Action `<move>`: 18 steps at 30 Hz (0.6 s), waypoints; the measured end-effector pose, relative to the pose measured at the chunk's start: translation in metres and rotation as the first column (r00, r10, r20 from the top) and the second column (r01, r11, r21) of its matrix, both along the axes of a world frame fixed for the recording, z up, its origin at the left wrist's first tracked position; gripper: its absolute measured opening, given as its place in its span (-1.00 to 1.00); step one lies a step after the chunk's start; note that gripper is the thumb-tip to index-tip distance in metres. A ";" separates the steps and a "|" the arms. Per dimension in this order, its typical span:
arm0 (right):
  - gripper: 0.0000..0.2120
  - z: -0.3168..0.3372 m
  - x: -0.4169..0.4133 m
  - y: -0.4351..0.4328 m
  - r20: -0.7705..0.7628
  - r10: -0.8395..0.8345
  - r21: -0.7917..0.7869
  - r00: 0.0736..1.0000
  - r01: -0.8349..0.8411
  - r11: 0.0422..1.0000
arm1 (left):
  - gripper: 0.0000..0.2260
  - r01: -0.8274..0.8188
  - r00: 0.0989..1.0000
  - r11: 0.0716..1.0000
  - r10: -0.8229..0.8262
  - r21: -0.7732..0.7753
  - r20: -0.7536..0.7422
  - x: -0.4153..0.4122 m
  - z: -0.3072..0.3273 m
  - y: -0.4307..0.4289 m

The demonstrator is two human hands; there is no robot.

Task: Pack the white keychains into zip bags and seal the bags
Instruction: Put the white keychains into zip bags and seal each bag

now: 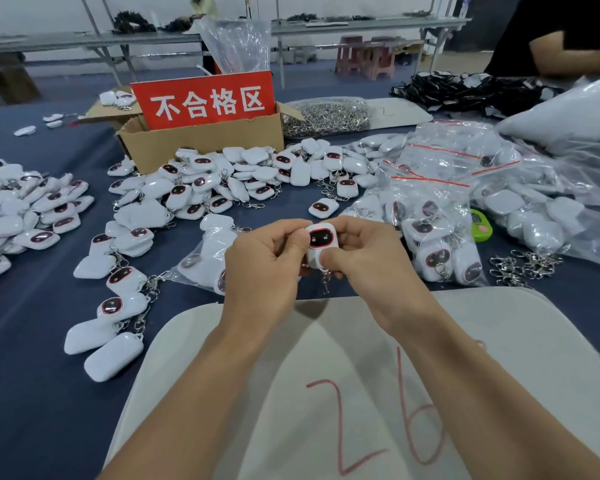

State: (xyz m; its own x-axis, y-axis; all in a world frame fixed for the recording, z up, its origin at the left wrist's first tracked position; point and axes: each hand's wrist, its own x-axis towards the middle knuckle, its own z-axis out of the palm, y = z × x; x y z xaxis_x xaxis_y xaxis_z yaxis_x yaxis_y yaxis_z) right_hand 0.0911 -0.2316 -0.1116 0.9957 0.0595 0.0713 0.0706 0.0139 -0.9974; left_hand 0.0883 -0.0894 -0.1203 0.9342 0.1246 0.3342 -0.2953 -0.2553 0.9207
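Both hands hold one white keychain (pixel 320 241) with a dark face panel, above the table's near middle. My left hand (pixel 264 265) pinches its left edge between thumb and fingers. My right hand (pixel 364 252) grips its right side, thumb pressed on the lower front. Its metal clasp (pixel 326 284) dangles below. A zip bag (pixel 201 261) holding keychains lies just left of my left hand. Loose white keychains (pixel 243 178) are heaped behind, and filled zip bags (pixel 433 216) with red seal strips pile up on the right.
A cardboard box (pixel 201 143) with a red sign stands at the back centre. Another keychain heap (pixel 21 209) lies far left. Loose metal clasps (pixel 523 266) sit at right, a bag of clasps (pixel 326 116) behind. A white board (pixel 326 393) marked 26 lies near me. Another person (pixel 568 39) works at far right.
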 end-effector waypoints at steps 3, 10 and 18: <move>-0.71 0.002 -0.002 -0.001 0.023 -0.064 -0.010 0.998 0.065 0.998 | -0.88 -0.050 0.998 0.995 0.047 0.084 0.042 -0.003 -0.001 0.001; -0.75 0.010 -0.003 -0.008 0.106 -0.162 0.031 0.981 0.159 0.987 | -0.90 -0.126 0.991 0.976 0.115 0.177 0.071 -0.006 -0.003 0.006; -0.84 0.010 -0.006 -0.005 0.159 -0.147 0.064 0.976 0.139 0.988 | -0.47 -0.092 0.966 0.942 0.006 0.322 0.258 -0.012 -0.005 0.002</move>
State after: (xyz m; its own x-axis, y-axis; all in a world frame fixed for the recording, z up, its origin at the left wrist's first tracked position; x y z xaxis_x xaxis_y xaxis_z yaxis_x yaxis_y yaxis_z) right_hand 0.0855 -0.2371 -0.1017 0.9685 -0.0909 0.2320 0.2367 0.0442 -0.9706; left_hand 0.0767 -0.0876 -0.1251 0.8103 0.0106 0.5859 -0.4844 -0.5506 0.6799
